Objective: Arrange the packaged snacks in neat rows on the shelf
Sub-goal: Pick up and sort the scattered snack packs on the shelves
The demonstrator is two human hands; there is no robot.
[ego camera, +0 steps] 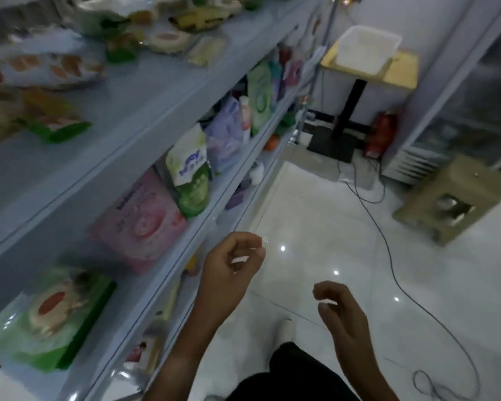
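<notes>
Packaged snacks (pixel 49 68) lie scattered on the top grey-blue shelf (pixel 145 91) at the upper left, among them a green-edged packet (pixel 55 120) and a pale flat packet (pixel 206 50). Below, a pink pack (pixel 142 218), a green-and-white pouch (pixel 190 175) and a green tissue pack (pixel 49 316) stand on the middle shelf. My left hand (pixel 232 261) hangs in front of the shelf edge, fingers loosely curled, holding nothing. My right hand (pixel 342 314) hovers over the floor, fingers loosely bent, also empty. Both are well below the snack shelf.
A small table with a white tub (pixel 368 47) stands at the far end of the aisle. A glass-door cooler (pixel 475 111) lines the right side, with a beige plastic stool (pixel 449 198) before it. A black cable (pixel 388 244) trails across the white tiled floor.
</notes>
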